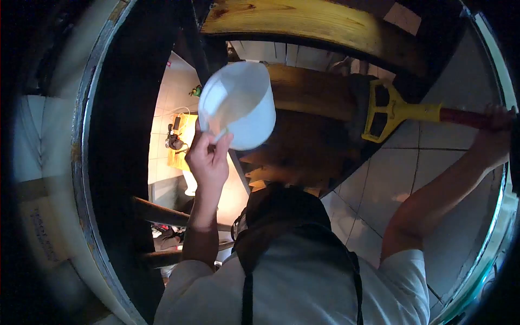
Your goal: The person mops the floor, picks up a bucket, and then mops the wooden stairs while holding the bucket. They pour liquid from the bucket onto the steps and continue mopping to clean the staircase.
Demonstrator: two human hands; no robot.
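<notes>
Left hand: the left hand (pixel 208 160) is raised in front of the chest, with thumb and fingers pinching the near edge of a white, rounded, plastic-looking container (pixel 254 114).
White container: held up in the air left of the view's centre, tilted so that its wide mouth shows; a warm tint lies across its inner wall.
Right hand: the right hand (pixel 494 132) is stretched far out to the right, its fingers wrapped around a round red handle (pixel 465 118); the finger detail is dim.
Yellow tool: the red handle joins a yellow plastic frame-like head (pixel 403 112) with openings in it, which points left towards the container but stands well apart from it. A dark grey edge (pixel 359 105), too dim to identify, runs along its far side.
Stairs: a yellowish wooden tread (pixel 303 19) crosses the top, and a darker brown wooden tread (pixel 317 92) lies below it, behind the container and the tool.
Right side: large pale wall tiles (pixel 395 170) with dark joints, beneath the outstretched arm.
Left gap: a brightly lit yellow surface (pixel 188 130) bearing small dark objects (pixel 173 140), seen beyond the left hand.
Clothing: white short-sleeved shirt (pixel 303 281) with black straps (pixel 247 298).
</notes>
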